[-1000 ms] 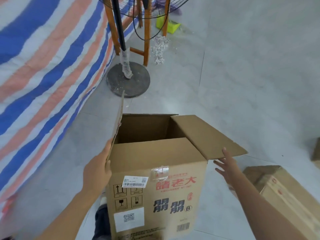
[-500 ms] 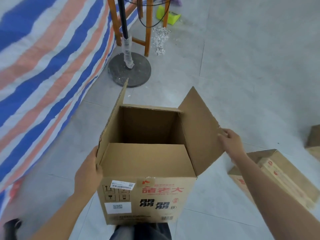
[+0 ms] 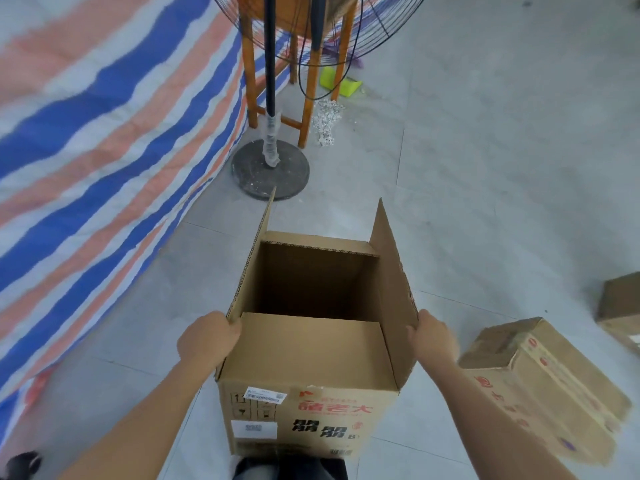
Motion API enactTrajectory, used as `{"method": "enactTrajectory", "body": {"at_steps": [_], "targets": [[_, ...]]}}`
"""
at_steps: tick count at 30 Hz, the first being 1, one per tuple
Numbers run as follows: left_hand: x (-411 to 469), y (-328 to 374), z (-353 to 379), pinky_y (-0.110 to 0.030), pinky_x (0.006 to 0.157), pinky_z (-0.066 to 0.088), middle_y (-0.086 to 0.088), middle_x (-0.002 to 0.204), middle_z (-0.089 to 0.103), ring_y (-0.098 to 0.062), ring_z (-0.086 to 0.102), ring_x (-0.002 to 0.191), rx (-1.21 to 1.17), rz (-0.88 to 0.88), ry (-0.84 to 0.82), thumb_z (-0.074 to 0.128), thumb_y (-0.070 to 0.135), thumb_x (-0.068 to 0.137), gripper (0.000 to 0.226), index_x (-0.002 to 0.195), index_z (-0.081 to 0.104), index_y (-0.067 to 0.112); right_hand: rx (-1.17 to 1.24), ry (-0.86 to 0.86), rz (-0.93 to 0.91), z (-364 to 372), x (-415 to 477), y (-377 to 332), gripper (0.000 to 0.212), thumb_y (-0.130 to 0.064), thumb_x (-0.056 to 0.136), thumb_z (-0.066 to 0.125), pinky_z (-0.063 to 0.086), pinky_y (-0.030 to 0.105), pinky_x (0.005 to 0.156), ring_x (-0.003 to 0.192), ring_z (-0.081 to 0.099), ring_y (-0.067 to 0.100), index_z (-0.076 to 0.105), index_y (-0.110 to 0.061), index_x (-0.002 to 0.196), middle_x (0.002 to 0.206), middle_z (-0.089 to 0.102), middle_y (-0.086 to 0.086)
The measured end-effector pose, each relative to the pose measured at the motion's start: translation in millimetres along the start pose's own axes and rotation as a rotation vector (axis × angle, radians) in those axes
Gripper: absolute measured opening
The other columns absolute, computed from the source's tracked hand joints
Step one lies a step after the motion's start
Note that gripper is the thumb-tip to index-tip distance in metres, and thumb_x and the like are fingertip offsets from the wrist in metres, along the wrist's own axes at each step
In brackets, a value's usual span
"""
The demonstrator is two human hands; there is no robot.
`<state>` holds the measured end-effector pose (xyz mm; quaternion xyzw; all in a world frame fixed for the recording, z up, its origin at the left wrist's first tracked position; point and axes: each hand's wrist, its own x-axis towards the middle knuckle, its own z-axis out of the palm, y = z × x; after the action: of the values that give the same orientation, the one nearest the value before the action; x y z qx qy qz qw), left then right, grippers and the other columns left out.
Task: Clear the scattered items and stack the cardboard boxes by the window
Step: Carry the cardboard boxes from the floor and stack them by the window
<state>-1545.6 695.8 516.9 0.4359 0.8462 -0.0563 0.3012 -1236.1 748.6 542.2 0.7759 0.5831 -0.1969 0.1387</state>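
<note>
An open cardboard box point(image 3: 308, 362) with red and black print is held up in front of me, its inside empty. Its near flap is folded inward and both side flaps stand upright. My left hand point(image 3: 207, 337) grips the near corner of the left flap. My right hand point(image 3: 434, 336) grips the near edge of the right flap. A second cardboard box point(image 3: 543, 382) lies on its side on the floor to the right. At the right edge, part of a third box point(image 3: 621, 306) shows.
A striped blue, orange and white tarp point(image 3: 97, 140) covers the left. Ahead stand a floor fan with a round base point(image 3: 270, 169) and a wooden stool point(image 3: 304, 98). A green dustpan point(image 3: 339, 83) and a litter pile point(image 3: 327, 121) lie beyond. Grey tiled floor point(image 3: 502, 150) spreads to the right.
The right flap has swung from lying outward to standing upright, and my right hand has come in onto its near edge. My left hand has shifted to the left flap's corner.
</note>
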Motion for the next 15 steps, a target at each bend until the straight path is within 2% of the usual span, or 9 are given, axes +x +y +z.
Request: {"method": "enactTrajectory", "body": {"at_steps": [2,5,8,12,15], "targets": [[0.6,2.9,0.5,-0.025,0.069,0.044,0.003,0.068,0.045,-0.016,0.052,0.074,0.031,0.007,0.014,0.038,0.027,0.098,0.023,0.082,0.050,0.015,0.013,0.009,0.018,3.1,-8.0,5.1,0.010,-0.020,0.095,0.039,0.036,0.026,0.057,0.075,0.049,0.021,0.044,-0.012,0.095,0.069,0.041,-0.003],[-5.2,8.8,-3.5,-0.025,0.069,0.044,0.004,0.067,0.044,-0.016,0.052,0.075,0.045,0.055,0.011,0.034,0.031,0.099,0.028,0.081,0.049,0.016,0.035,0.037,0.039,0.1,-20.1,16.2,0.011,-0.020,0.094,0.040,0.033,0.024,0.052,0.072,0.049,0.020,0.039,-0.014,0.084,0.067,0.040,-0.004],[-14.8,21.1,-17.2,-0.025,0.068,0.042,0.004,0.070,0.046,-0.016,0.053,0.077,0.072,0.137,0.051,0.032,0.035,0.100,0.031,0.079,0.048,0.017,0.037,0.075,0.046,-15.0,-29.1,27.0,0.025,-0.018,0.093,0.040,0.028,0.025,0.049,0.071,0.047,0.021,0.032,-0.016,0.069,0.066,0.039,-0.003],[-30.9,41.7,-45.7,-0.025,0.073,0.041,0.003,0.086,0.049,-0.014,0.047,0.078,0.108,0.213,0.141,0.030,0.038,0.101,0.034,0.102,0.056,0.016,0.064,0.128,0.043,-49.8,-31.7,31.1,0.031,-0.013,0.091,0.040,0.024,0.024,0.046,0.070,0.046,0.023,0.027,-0.017,0.063,0.065,0.039,-0.002],[-38.4,47.5,-66.0,-0.029,0.078,0.045,-0.002,0.092,0.054,-0.018,0.054,0.084,0.040,0.210,0.191,0.032,0.036,0.101,0.036,0.109,0.058,0.013,0.055,0.146,-0.008,-77.3,-33.0,27.7,0.031,-0.013,0.090,0.041,0.029,0.026,0.050,0.074,0.048,0.024,0.027,-0.017,0.063,0.065,0.039,-0.001]]}}
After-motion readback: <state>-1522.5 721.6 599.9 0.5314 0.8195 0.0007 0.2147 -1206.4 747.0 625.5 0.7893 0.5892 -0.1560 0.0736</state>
